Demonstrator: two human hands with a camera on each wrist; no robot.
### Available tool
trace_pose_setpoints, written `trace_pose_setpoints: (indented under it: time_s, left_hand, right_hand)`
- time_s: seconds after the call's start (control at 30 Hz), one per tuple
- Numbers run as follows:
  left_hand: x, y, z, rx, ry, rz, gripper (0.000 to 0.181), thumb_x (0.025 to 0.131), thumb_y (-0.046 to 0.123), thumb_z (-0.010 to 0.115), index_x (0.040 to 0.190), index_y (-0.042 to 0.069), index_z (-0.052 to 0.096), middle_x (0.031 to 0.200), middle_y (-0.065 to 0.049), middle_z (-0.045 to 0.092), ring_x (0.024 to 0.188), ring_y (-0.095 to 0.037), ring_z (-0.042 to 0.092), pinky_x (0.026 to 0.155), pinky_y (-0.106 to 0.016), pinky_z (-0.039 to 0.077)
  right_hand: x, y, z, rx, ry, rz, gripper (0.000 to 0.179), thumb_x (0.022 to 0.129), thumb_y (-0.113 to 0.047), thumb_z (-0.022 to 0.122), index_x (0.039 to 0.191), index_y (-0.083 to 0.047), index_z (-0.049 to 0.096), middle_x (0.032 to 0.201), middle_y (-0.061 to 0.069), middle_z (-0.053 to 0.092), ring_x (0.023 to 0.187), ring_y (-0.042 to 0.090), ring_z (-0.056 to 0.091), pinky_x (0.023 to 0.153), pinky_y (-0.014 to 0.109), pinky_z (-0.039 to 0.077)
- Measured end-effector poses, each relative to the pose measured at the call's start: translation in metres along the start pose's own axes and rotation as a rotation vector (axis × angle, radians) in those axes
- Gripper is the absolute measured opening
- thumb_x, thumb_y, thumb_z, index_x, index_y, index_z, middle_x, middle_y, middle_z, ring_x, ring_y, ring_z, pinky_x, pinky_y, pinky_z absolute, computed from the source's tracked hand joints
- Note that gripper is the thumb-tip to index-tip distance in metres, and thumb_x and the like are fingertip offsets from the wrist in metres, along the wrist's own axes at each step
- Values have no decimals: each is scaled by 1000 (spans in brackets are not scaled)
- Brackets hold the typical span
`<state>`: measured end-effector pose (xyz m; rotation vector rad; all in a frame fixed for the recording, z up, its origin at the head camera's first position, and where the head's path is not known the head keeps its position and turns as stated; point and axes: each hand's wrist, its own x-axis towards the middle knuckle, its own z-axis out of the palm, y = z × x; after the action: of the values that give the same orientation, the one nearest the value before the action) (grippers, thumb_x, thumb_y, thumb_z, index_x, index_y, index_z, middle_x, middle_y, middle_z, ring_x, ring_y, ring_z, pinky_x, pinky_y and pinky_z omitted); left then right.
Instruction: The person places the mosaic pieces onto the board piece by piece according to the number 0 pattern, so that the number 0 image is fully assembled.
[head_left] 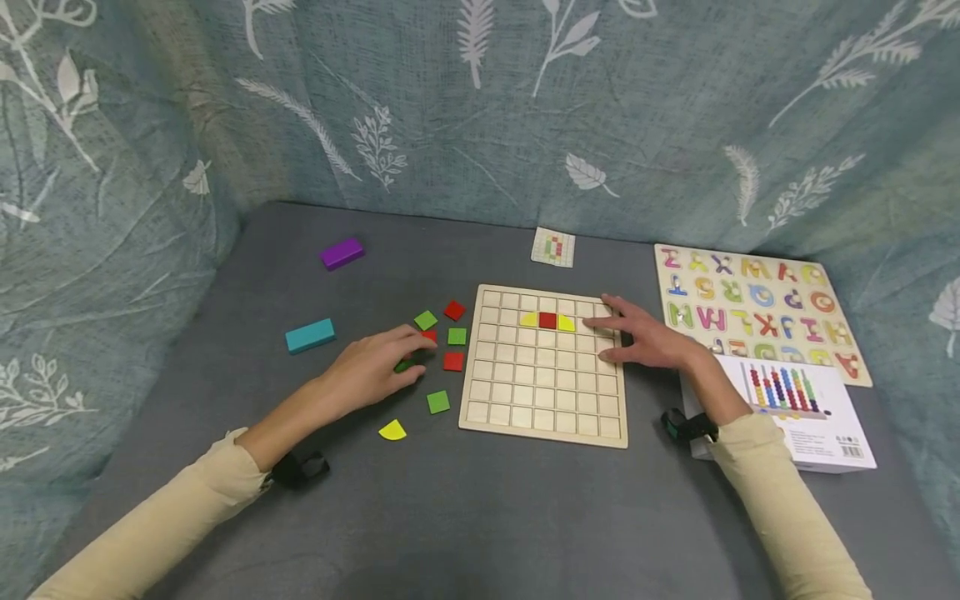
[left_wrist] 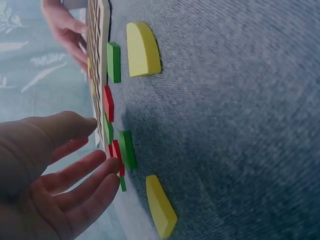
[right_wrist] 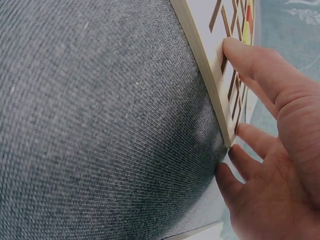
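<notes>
My left hand (head_left: 371, 365) hovers over loose tiles left of the wooden grid board (head_left: 543, 396), fingers loosely bent. A red tile (head_left: 429, 336) lies at its fingertips, and a green tile (left_wrist: 127, 150) sits partly hidden beneath the hand. In the left wrist view, thumb and fingers are apart with nothing between them. My right hand (head_left: 648, 337) rests at the board's right edge, fingers spread; its thumb touches the grid in the right wrist view. Near the board's top, a red square (head_left: 548, 320) sits between two yellow quarter-rounds (head_left: 567, 322).
Several red and green tiles (head_left: 457, 336) and a yellow quarter-round (head_left: 392, 430) lie left of the board. A pattern card (head_left: 553, 247) lies behind it. Teal (head_left: 310, 336) and purple blocks (head_left: 342, 253) stand far left. A letter puzzle (head_left: 750, 292) and an abacus box (head_left: 817, 442) occupy the right.
</notes>
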<state>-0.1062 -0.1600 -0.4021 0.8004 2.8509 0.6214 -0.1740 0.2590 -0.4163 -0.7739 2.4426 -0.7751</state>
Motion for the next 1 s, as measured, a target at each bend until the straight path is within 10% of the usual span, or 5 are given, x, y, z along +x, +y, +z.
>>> trace_pose_setpoints:
  time_s: [1.0]
  left_hand:
    - [25, -7, 0, 20, -12, 30, 27, 88, 17, 71, 115, 12, 70, 113, -7, 62, 79, -19, 59, 55, -26, 40]
  right_hand:
    - [0, 1, -2, 9, 0, -2, 57, 91, -18, 67, 143, -5, 47, 159, 30, 9, 146, 51, 7, 111, 67, 16]
